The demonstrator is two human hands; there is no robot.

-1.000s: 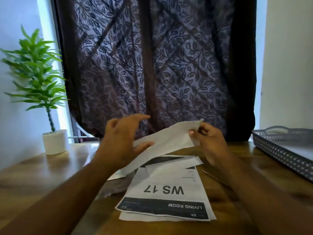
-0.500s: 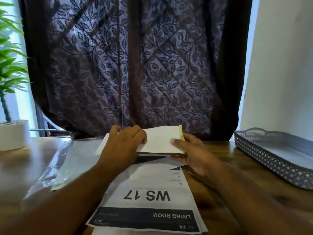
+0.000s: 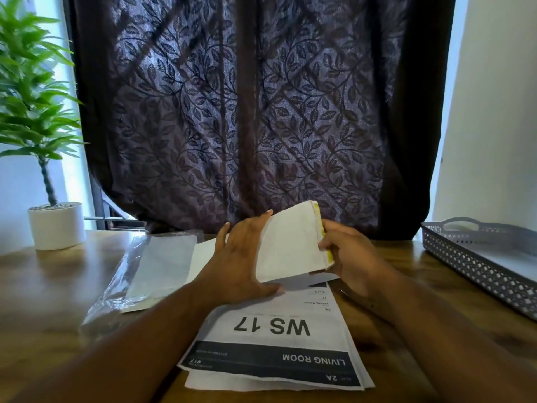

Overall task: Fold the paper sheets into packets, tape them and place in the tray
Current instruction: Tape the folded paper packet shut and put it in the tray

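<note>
Packet (image 3: 290,245): a folded white paper, held tilted in the air above the loose sheets (image 3: 276,344) on the table (image 3: 58,286), well apart from the tray (image 3: 465,257) on the right.
Handling: likely very light, thin and floppy. The folds may spring open if it is let go, and hard squeezing will crease it.
Where to hold: best along the folded edges, with a flat hand supporting the face.
Edge: a yellow strip (image 3: 321,231) runs down the right side. Whether it is tape, I cannot tell.
Left hand (image 3: 241,263): fingers straight, laid against the packet's left side, thumb reaching under the lower edge.
Right hand (image 3: 348,257): fingers curled, pinching the right edge at the yellow strip.
Nearby: a plastic sleeve (image 3: 145,266) lies to the left.
</note>
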